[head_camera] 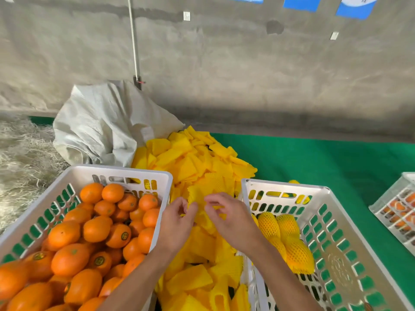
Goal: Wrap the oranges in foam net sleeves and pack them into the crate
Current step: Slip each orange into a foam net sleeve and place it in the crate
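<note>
Head view. Hands work above the pile of yellow foam net sleeves (197, 167) that lies on the green mat (314, 162) between two white crates. The left hand (177, 218) pinches one foam net sleeve (197, 198) at its near edge with thumb and fingertips; the right hand (229, 216) grips the same sleeve from the opposite side, fingers curled on it. Neither hand holds fruit.

Bare oranges (74, 239) fill the supply crate (94, 173) at the mat's near left edge. The packing crate (325, 198) at the near right holds a few wrapped oranges (285, 239) against its left wall; most of its floor is uncovered. A grey woven sack (101, 124) lies behind the pile.

Step in hand, as judged: separating and opening one sleeve before wrapping. The next move calls for spreading the sleeve mouth wide, then freeing one hand to fetch an orange from the supply crate.
</note>
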Tool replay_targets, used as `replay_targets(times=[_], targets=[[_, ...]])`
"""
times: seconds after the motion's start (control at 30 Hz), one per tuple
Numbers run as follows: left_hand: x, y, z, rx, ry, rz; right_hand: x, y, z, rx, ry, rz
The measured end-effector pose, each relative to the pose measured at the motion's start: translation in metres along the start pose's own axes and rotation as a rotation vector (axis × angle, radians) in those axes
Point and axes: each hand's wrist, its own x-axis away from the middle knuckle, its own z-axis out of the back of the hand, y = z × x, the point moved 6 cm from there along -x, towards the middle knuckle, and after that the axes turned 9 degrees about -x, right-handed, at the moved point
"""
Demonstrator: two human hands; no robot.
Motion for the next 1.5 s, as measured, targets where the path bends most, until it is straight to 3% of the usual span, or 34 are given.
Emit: replay_targets(times=[0.07,0.17,0.33,0.5,0.7,0.83,0.93,0.97,1.1,1.17,1.33,1.5], targets=[[-0.003,0.0,0.004,0.097,0.018,0.043,-0.005,0.008,-0.029,0.029,-0.085,-0.014],[-0.002,0.002,0.0,0.208,-0.018,0.083,-0.009,0.022,-0.036,-0.004,-0.002,-0.038],[-0.004,-0.001,-0.001,0.177,-0.005,0.127,-0.005,0.032,-0.034,-0.473,-0.034,-0.193],[-0.007,0.001,0.0,0.198,-0.041,0.075,-0.006,0.05,-0.032,-0.517,0.082,-0.396],[-0.005,-0.006,0.0,0.084,0.027,0.051,-0.004,0.057,-0.027,-0.552,0.232,-0.432],[-0.008,-0.011,0.006,-0.022,0.111,0.044,-0.006,0.061,-0.037,-1.205,0.233,-0.627],[-0.009,-0.008,0.003,-0.104,0.047,0.006,-0.003,0.06,-0.043,-1.341,0.211,-0.766],[-0.01,-0.012,0.001,-0.06,0.014,0.05,-0.002,0.06,-0.044,-1.327,0.214,-0.792],[-0.012,-0.025,-0.012,0.475,-0.136,0.472,0.0,0.062,-0.044,-1.312,0.244,-0.862],[-0.013,-0.025,-0.016,0.573,-0.169,0.545,0.0,0.064,-0.041,-1.295,0.268,-0.854],[-0.014,-0.013,-0.012,0.38,-0.122,0.303,-0.005,0.071,-0.033,-1.274,0.297,-0.715],[-0.035,-0.001,0.051,0.054,0.23,-0.102,-0.005,0.077,-0.028,-1.254,0.318,-0.664]])
